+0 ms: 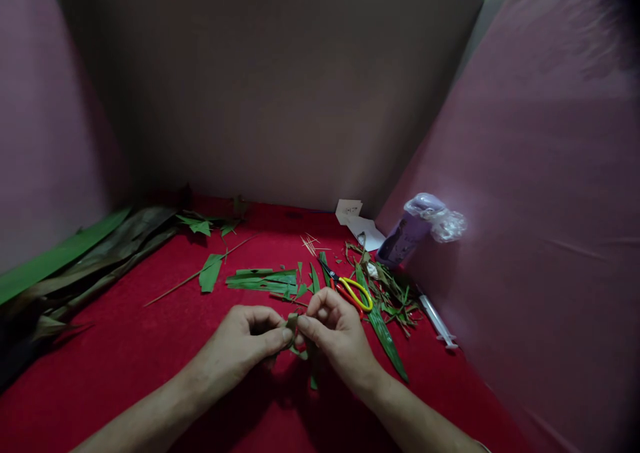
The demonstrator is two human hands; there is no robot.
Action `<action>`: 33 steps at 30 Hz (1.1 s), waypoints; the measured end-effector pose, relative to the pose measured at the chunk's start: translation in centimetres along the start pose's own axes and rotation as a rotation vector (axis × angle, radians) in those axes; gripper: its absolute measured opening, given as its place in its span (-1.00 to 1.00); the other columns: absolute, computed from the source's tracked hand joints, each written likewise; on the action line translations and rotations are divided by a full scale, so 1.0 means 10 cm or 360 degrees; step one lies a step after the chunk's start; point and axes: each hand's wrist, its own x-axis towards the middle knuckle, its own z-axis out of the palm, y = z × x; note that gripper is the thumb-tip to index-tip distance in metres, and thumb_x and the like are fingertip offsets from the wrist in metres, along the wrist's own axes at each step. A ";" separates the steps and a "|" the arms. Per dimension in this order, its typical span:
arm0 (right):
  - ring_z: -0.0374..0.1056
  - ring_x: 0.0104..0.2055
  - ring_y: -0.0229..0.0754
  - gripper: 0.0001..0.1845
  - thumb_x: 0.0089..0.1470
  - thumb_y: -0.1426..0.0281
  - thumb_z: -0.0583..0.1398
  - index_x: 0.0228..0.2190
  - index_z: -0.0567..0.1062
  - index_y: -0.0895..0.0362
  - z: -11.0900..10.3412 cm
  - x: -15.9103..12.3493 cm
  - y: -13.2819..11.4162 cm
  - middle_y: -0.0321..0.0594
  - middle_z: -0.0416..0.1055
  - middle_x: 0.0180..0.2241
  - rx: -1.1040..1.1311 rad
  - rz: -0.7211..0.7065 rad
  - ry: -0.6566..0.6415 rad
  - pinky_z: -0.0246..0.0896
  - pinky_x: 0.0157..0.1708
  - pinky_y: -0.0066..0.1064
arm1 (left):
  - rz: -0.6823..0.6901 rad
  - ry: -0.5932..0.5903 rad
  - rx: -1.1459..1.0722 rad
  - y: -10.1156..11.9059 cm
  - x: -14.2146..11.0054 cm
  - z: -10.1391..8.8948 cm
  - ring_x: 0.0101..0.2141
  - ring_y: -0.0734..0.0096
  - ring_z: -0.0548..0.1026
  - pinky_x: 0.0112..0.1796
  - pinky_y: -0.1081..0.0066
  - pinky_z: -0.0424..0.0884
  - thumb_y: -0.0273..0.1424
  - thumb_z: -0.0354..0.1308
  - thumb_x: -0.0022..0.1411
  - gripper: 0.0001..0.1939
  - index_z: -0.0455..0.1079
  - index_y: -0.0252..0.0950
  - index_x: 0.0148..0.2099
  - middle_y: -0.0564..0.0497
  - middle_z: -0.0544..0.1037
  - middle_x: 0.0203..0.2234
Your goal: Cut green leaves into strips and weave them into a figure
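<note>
Between my hands is a small folded strip of leaf [293, 321], dull green, with a curled end hanging below. My left hand [250, 336] pinches it between thumb and forefinger. From the other side my right hand [333, 326] grips its edge with thumb and fingertips, the fingers partly hiding it. Just beyond my right hand lie scissors [361, 294] with one yellow and one red handle, blades pointing away. Cut green leaf pieces [263, 280] rest on the red cloth in front of my hands.
Brown and green clippings [395, 300] are heaped at the right, near a syringe [437, 322] and a purple container [404, 236] topped with clear plastic. Toothpicks [311, 244] and white paper cards [363, 230] lie farther back. Long leaves [65, 253] line the left side. Walls enclose three sides.
</note>
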 end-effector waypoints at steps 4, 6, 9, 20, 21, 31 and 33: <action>0.27 -0.67 -0.36 -0.68 -0.13 0.30 0.33 -0.49 0.29 0.15 -0.01 0.03 -0.02 -0.36 0.40 -0.67 0.0062 0.0099 0.0004 0.16 -0.63 -0.55 | 0.0003 -0.0029 -0.0027 -0.01 0.01 0.00 -0.60 0.51 0.29 -0.52 0.48 0.15 -0.27 0.19 0.03 -0.76 0.50 -0.37 -0.44 0.06 0.45 -0.64; 0.26 -0.65 -0.38 -0.69 -0.14 0.30 0.34 -0.52 0.32 0.17 -0.01 0.03 -0.03 -0.37 0.38 -0.67 0.0015 0.0085 0.0016 0.16 -0.61 -0.55 | 0.0004 -0.0024 -0.0049 -0.02 0.01 0.00 -0.61 0.52 0.28 -0.53 0.49 0.14 -0.26 0.20 0.04 -0.76 0.49 -0.37 -0.45 0.08 0.43 -0.66; 0.22 -0.63 -0.40 -0.72 -0.12 0.28 0.32 -0.55 0.37 0.19 -0.01 0.02 -0.06 -0.37 0.35 -0.65 -0.0091 0.0047 0.0022 0.12 -0.59 -0.55 | -0.0002 0.0019 -0.0083 -0.02 0.01 -0.01 -0.62 0.53 0.27 -0.54 0.50 0.12 -0.24 0.22 0.02 -0.75 0.47 -0.36 -0.47 0.11 0.39 -0.69; 0.18 -0.67 -0.40 -0.71 -0.12 0.24 0.31 -0.49 0.37 0.17 -0.01 0.03 -0.10 -0.42 0.29 -0.66 -0.0179 0.0056 0.0119 0.13 -0.66 -0.56 | -0.0044 0.0135 -0.0250 0.00 0.00 -0.03 -0.61 0.57 0.21 -0.54 0.53 0.11 -0.22 0.24 0.02 -0.73 0.38 -0.34 -0.51 0.16 0.33 -0.69; 0.15 -0.72 -0.40 -0.70 -0.11 0.23 0.30 -0.50 0.35 0.17 -0.01 0.03 -0.09 -0.43 0.28 -0.68 -0.0183 0.0069 0.0103 0.10 -0.71 -0.57 | -0.0044 0.0136 -0.0248 0.00 0.00 -0.03 -0.61 0.57 0.20 -0.54 0.53 0.10 -0.23 0.25 0.02 -0.73 0.38 -0.34 -0.51 0.17 0.33 -0.69; 0.11 -0.75 -0.44 -0.80 0.06 0.26 0.21 -0.42 0.35 0.14 -0.01 -0.03 0.00 -0.47 0.24 -0.68 -0.0315 -0.0005 0.0094 0.09 -0.78 -0.62 | -0.0020 0.0085 -0.0161 0.02 0.00 -0.02 -0.62 0.54 0.25 -0.54 0.51 0.13 -0.23 0.24 0.00 -0.74 0.40 -0.34 -0.51 0.15 0.36 -0.71; 0.11 -0.76 -0.43 -0.79 0.06 0.27 0.21 -0.46 0.33 0.13 0.00 -0.04 -0.01 -0.47 0.24 -0.69 -0.0325 -0.0022 0.0105 0.09 -0.79 -0.62 | -0.0018 0.0078 -0.0142 0.02 0.01 -0.02 -0.62 0.54 0.26 -0.54 0.51 0.14 -0.23 0.24 -0.01 -0.74 0.41 -0.35 -0.51 0.14 0.37 -0.70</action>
